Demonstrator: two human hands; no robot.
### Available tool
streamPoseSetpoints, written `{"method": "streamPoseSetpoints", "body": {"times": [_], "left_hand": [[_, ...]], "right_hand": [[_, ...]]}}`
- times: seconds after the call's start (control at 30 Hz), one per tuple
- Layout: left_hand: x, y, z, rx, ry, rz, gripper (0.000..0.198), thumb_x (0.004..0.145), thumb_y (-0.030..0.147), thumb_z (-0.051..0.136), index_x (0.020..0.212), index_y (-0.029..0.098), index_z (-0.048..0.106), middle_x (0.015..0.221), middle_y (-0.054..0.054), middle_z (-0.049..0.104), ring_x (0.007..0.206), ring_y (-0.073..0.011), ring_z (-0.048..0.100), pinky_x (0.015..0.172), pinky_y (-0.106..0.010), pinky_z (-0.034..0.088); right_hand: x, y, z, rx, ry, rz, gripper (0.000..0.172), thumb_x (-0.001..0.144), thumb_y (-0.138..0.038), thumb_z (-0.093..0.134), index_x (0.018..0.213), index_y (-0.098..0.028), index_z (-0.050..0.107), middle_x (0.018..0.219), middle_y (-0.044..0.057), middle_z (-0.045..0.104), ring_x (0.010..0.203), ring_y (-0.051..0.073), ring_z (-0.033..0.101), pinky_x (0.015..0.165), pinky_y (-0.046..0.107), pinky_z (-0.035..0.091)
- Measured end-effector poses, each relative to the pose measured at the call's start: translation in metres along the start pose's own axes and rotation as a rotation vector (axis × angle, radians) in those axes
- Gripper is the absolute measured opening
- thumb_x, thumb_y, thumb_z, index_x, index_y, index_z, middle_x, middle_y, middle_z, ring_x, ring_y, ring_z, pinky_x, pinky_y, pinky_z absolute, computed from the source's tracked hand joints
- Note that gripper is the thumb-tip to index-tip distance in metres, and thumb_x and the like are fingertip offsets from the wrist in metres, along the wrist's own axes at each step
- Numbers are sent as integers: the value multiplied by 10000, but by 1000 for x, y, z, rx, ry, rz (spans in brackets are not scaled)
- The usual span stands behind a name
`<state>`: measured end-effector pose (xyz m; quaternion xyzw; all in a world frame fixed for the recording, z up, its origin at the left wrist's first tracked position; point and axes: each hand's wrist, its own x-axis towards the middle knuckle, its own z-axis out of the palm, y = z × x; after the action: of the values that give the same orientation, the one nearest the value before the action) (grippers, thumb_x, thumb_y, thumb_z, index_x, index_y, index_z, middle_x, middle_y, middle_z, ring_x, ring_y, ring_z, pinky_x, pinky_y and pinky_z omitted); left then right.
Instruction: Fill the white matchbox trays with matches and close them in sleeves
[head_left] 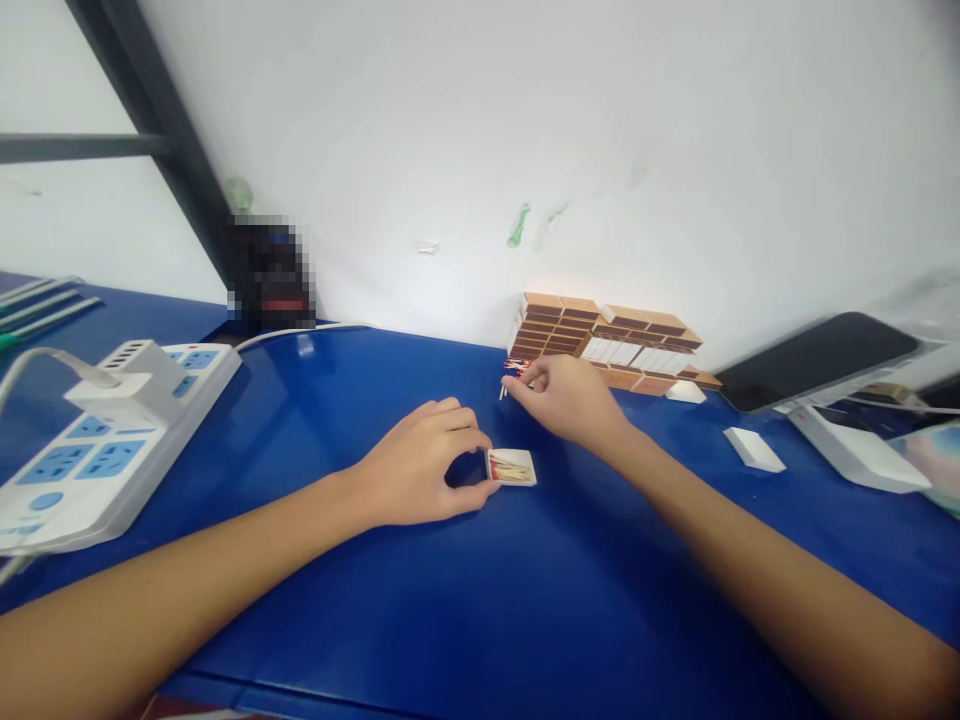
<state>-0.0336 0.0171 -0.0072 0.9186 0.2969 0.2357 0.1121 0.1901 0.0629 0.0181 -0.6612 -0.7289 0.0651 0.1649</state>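
My left hand [426,462] rests on the blue table [420,610] with thumb and fingers curled round the left end of a small open matchbox tray [511,467] holding a few matches. My right hand [567,396] is just behind it, fingers pinched on a match [503,391] at a small pile of loose red-tipped matches [516,366]. The pile lies at the foot of a stack of brown and white matchboxes [604,340] against the wall.
A white power strip [105,440] with a plugged-in adapter lies at the left. A phone [817,358] leans on a white stand [855,447] at the right. Two white box sleeves [754,448] lie near the stack. A dark metal frame [161,140] stands at the back left.
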Motion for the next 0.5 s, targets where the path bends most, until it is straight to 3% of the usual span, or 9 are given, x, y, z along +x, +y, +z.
{"method": "streamPoseSetpoints", "body": {"times": [0.1, 0.2, 0.37, 0.5], "left_hand": [[0, -1, -1, 15, 9, -15, 280, 905, 421, 713, 1044, 182, 753, 932, -48, 685, 897, -216, 590, 852, -384, 470], [0, -2, -1, 30, 20, -38, 276, 897, 415, 717, 1023, 173, 754, 904, -48, 679, 879, -217, 574, 829, -376, 476], [0, -4, -2, 57, 38, -83, 269, 911, 405, 697, 1025, 169, 757, 909, -47, 674, 868, -215, 556, 834, -384, 481], [0, -5, -2, 43, 21, -93, 279, 912, 418, 700, 1033, 174, 759, 937, -49, 677, 884, -218, 567, 844, -391, 485]], "right_hand": [[14, -15, 10, -126, -103, -21, 217, 967, -326, 651, 844, -167, 733, 937, 125, 782, 897, 250, 712, 746, 317, 462], [12, -16, 13, -146, -163, -26, 215, 981, -216, 600, 810, -159, 716, 933, 149, 780, 915, 256, 717, 762, 316, 460], [-20, 5, -11, -130, -228, -42, 230, 1039, -252, 532, 880, -168, 674, 926, 102, 759, 854, 219, 688, 720, 301, 449], [-55, 15, -33, 29, -263, -116, 251, 1083, -332, 455, 966, -207, 639, 968, 47, 729, 857, 189, 663, 725, 288, 462]]}}
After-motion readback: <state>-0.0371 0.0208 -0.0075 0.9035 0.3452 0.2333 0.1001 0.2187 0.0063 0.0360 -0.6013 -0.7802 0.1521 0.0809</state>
